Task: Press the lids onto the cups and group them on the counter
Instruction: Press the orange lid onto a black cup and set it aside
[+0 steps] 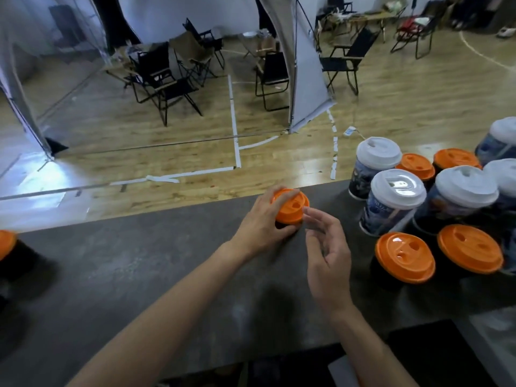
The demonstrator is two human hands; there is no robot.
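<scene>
Head view: a dark cup (pixel 283 225) with a glossy orange lid (pixel 291 205) stands mid-counter (pixel 139 275), near the far edge. The left hand (pixel 262 222) curls round the dark cup, hiding most of its body. The right hand (pixel 326 247) hangs just beside it, fingers loosely bent and empty. I cannot tell whether the lid is fully seated.

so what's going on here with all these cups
A person is capping cups at a dark counter. Their left grip holds an orange-lidded cup by its lid at the middle. The right grip sits close beside it, fingers relaxed, holding nothing. On the right stands a cluster of lidded cups, some with white lids, some with orange. A lone cup with an orange lid stands at the far left edge.
</scene>
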